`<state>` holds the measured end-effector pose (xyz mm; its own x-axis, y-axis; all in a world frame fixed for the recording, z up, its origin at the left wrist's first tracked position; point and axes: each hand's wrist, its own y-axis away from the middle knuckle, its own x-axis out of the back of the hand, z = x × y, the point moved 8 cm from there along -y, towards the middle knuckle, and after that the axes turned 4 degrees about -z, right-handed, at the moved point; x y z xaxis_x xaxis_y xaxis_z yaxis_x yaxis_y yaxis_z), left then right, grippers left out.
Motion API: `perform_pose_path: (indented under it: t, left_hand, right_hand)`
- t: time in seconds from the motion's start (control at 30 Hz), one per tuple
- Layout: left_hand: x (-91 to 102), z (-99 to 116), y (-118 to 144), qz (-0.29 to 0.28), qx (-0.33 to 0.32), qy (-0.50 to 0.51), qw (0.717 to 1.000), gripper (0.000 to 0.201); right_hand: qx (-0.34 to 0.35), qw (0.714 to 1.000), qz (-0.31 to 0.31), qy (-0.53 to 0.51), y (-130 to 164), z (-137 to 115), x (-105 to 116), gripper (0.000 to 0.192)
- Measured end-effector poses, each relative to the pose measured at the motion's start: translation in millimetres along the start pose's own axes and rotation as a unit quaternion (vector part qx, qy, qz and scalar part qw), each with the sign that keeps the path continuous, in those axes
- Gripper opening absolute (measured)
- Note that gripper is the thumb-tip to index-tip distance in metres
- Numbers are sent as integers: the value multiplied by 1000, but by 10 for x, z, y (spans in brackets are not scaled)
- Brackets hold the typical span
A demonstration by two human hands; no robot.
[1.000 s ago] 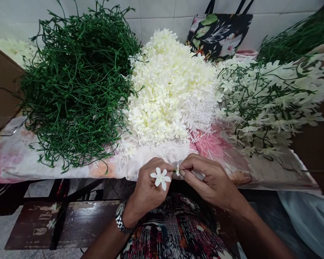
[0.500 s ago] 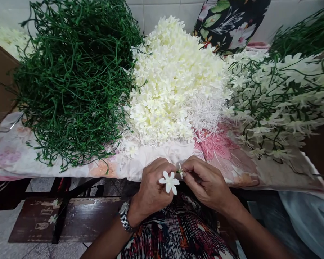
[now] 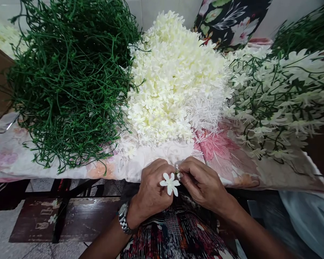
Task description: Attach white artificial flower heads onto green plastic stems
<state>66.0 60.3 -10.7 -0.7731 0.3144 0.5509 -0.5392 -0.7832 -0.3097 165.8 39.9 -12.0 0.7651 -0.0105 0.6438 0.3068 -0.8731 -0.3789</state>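
1. Left hand (image 3: 151,190), steel watch (image 3: 123,222) on its wrist, is curled shut near the table's front edge, a small white five-petalled fabric flower (image 3: 170,183) sitting across its fingers, petals up.

2. Right hand (image 3: 202,183) meets it fingertip to fingertip, pinching a second, tinier white blossom piece (image 3: 178,175) right beside the first; what lies under the fingertips I cannot make out.

3. What's changed over the last second? Very little in the grip. Both hands have stayed pressed together, the flower has slid a touch to the right, and the head has dipped closer, so the piles loom larger. It reads as fine fitting work still under way at the fingertips, not a finished piece.

4. Now the materials. Far left, a big tangled heap of thin dark-green plastic stems (image 3: 70,82), wiry, springy, curling every way.

5. Centre, a tall mound of cream-white fabric blossoms (image 3: 172,75), soft and matte, with fine white plastic spikes (image 3: 210,115) bristling out at its lower right.

6. Right, a sprawl of assembled sprays, green stems carrying pale star-shaped flowers (image 3: 280,97), looser and flatter than the other heaps.

7. Everything rests on a smooth pink-and-white floral cloth (image 3: 226,154); a dark floral-print bag (image 3: 229,21) leans on the white tiled wall (image 3: 286,14) behind.

8. Near side, a patterned garment (image 3: 178,233) covers the lap, with a dark wooden bench (image 3: 70,219) to its left.
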Motion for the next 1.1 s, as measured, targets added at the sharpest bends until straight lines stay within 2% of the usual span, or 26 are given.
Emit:
perform_pose_path:
  t: [0.27,0.4,0.47,0.57,0.67,0.7,0.77,0.83,0.87,0.9,0.97,1.03,1.07,1.1]
  left_hand:
    - [3,-21,-9,-8,9,-12,1000,18]
    - [38,-108,19,-4,69,36,997,16]
    - [52,-111,12,2,95,60,994,15]
    - [28,-26,-47,0,91,92,992,18]
    - [29,5,-101,23,91,127,988,12]
    - [9,1,-112,15,91,126,988,11]
    - [66,-2,-108,50,73,93,992,23]
    - [81,-39,-81,60,70,73,993,34]
    - [111,-80,-55,82,81,74,991,31]
    - [125,-113,-32,95,89,73,989,27]
    - [139,-151,0,112,94,61,987,20]
    - [125,-139,-3,106,71,47,991,17]
    - [113,-119,-13,97,50,41,993,17]
    - [103,-98,-25,87,28,34,995,17]
  right_hand:
    - [8,1000,4,-8,-20,-17,10,16]
    - [-6,999,26,-22,-20,-18,119,10]
    - [-3,999,33,-19,-7,-50,165,16]
    - [37,999,37,-9,17,-163,204,21]
    - [44,996,76,10,46,-199,351,20]
    - [39,995,90,24,55,-192,436,19]
    - [33,989,123,71,75,-181,683,20]
    - [24,971,180,155,103,-164,1051,20]
    - [3,951,221,214,122,-134,1275,20]
    - [-15,920,272,283,151,-113,1513,18]
    - [-64,840,359,403,199,-18,1954,13]
    - [-94,817,379,424,166,209,2276,16]
    - [-106,805,372,449,129,336,2385,17]
    - [-109,807,355,459,82,472,2458,16]
